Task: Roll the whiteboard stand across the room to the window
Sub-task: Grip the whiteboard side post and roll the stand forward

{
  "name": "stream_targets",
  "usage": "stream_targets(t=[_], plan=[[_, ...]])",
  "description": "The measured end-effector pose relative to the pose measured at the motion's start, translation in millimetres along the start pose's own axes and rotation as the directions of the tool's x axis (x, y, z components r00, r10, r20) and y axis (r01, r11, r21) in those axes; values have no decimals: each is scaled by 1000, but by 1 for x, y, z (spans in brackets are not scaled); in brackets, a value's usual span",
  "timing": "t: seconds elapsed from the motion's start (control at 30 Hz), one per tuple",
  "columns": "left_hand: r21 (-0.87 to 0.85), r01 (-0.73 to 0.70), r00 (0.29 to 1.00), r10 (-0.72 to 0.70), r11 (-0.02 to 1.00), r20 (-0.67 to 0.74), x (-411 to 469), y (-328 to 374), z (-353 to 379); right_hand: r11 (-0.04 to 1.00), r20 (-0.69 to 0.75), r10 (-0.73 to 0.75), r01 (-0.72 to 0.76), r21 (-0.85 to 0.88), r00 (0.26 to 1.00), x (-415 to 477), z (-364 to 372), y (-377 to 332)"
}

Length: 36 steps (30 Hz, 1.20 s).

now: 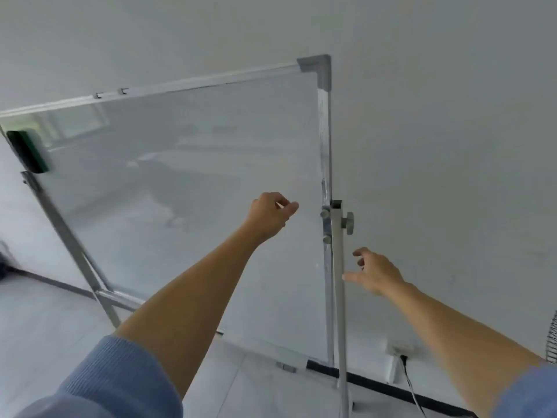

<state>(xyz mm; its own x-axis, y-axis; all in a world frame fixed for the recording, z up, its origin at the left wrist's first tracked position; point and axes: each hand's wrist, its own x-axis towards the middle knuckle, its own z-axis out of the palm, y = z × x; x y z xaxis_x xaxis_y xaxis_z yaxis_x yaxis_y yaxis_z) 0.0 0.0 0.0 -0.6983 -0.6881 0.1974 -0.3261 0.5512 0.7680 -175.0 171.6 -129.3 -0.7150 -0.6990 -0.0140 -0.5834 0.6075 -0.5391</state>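
Note:
A whiteboard (180,176) in a silver frame stands on a metal stand, close to a pale wall. Its right upright post (339,297) carries a grey clamp knob (348,223). My left hand (269,215) hovers in front of the board face, just left of the post, fingers loosely curled and holding nothing. My right hand (373,274) is beside the post on its right, fingers spread, the thumb tip at the post. The left stand leg (69,236) slants down to the floor. A dark eraser (28,152) clings to the board's left edge.
A wall socket (399,348) with a black cable (411,384) sits low on the wall right of the post. A fan grille (553,339) shows at the right edge. Black skirting (391,387) runs along the wall base. Grey tiled floor (45,327) lies below left.

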Motion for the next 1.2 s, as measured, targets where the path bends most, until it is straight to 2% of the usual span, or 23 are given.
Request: stream_targets(t=[0.13, 0.3, 0.47, 0.9, 1.2], plan=[[-95, -45, 999, 44, 994, -15, 17, 26, 31, 998, 243, 48, -58, 35, 969, 21, 27, 8], [-162, -21, 999, 15, 987, -39, 38, 31, 56, 955, 340, 11, -110, 275, 940, 51, 63, 13], [-259, 57, 994, -79, 964, -76, 48, 15, 50, 911, 343, -47, -101, 401, 938, 67, 76, 1], [-309, 127, 973, -178, 943, -145, 79, -46, -4, 900, 419, -153, -48, 433, 895, 112, 122, -66], [-296, 143, 954, -211, 945, -213, 111, -105, -67, 885, 445, -185, -48, 463, 876, 157, 175, -141]])
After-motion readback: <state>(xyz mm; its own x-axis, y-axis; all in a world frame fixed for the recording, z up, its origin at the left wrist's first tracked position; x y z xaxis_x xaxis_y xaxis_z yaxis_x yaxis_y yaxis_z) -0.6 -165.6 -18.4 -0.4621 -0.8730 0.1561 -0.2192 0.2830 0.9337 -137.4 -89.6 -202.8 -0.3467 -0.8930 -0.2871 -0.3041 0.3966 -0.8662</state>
